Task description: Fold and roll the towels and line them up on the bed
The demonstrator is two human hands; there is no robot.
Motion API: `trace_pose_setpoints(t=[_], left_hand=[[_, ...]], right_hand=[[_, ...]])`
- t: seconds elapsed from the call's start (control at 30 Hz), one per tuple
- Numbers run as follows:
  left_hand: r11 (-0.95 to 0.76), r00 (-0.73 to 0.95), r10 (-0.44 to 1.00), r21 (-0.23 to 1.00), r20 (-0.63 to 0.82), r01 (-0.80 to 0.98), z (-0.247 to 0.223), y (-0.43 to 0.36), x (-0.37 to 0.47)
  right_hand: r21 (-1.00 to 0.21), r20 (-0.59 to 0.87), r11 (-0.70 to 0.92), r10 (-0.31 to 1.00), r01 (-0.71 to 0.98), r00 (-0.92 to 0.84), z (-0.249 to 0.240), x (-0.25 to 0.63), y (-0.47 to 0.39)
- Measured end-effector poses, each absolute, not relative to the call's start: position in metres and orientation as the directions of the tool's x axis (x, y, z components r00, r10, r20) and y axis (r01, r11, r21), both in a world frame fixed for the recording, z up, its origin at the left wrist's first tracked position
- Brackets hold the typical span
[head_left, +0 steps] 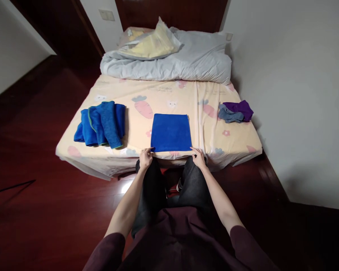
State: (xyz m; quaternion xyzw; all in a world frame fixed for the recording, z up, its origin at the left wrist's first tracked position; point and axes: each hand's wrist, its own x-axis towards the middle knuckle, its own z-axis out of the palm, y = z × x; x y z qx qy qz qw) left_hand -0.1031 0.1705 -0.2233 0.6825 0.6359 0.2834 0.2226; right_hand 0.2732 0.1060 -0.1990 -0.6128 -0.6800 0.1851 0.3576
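Note:
A blue cloth [171,132], flat and roughly square, lies on the bed near its front edge. My left hand [146,157] pinches the cloth's near left corner between thumb and fingers. At the near right corner, my right hand [198,157] does the same. To the left sits a heap of folded blue cloths [103,124], the top one edged in green. Over on the right, a grey cloth piece [230,114] rests against a purple one [243,110]; their exact kind is unclear.
The bed [124,88] has a cream sheet printed with carrots. A rolled grey quilt [197,56] and a yellow pillow [155,43] lie at its far end. A white wall [293,94] stands on the right. A thin black stand [12,187] is on the floor at left.

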Motion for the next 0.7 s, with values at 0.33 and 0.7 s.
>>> trace_pose_setpoints(t=[0.33,0.7], left_hand=[[-0.048,-0.042,0.992,0.664,0.118,0.746,-0.224,0.168,-0.108],[-0.145,-0.015,0.973,0.666,0.229,0.732,-0.206,0.154,-0.108]], right_hand=[[-0.683,0.227,0.096,0.97,0.724,0.085,-0.198,0.27,0.113],[-0.586,0.207,0.061,0.975,0.808,0.077,-0.199,0.257,0.112]])
